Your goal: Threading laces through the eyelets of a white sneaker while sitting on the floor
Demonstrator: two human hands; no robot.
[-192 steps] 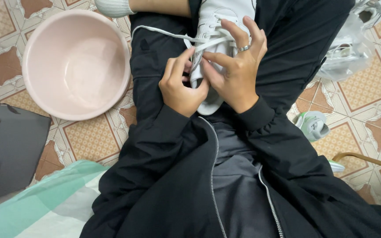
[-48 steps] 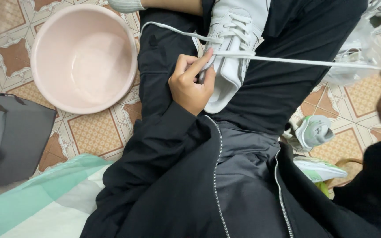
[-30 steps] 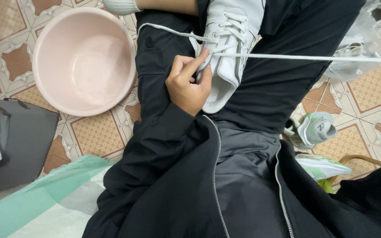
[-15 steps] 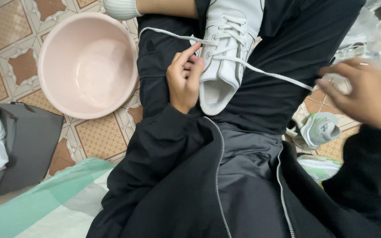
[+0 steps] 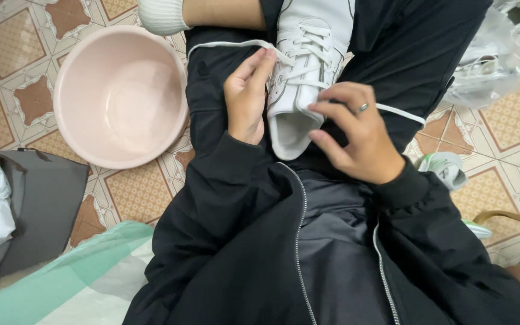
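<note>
A white sneaker (image 5: 308,66) lies on my lap, heel towards me, against black trousers. My left hand (image 5: 245,99) grips the sneaker's left side, with its fingertips on the white shoelace (image 5: 224,44) where it loops out to the left. My right hand (image 5: 356,138), with a ring on one finger, hovers over the heel opening with curled fingers. A slack stretch of the lace trails from under it to the right across my thigh.
A pink plastic basin (image 5: 118,96) stands on the patterned tile floor at the left. A dark grey bag (image 5: 37,204) with white cloth lies further left, and a green sheet (image 5: 73,283) is below it. Clear plastic with another shoe (image 5: 489,60) sits at the upper right, and a green-and-white shoe (image 5: 446,168) at the right.
My right hand had pulled the lace taut far out to the right. It has come back to the sneaker's heel and the lace is slack. My left hand stayed on the shoe.
</note>
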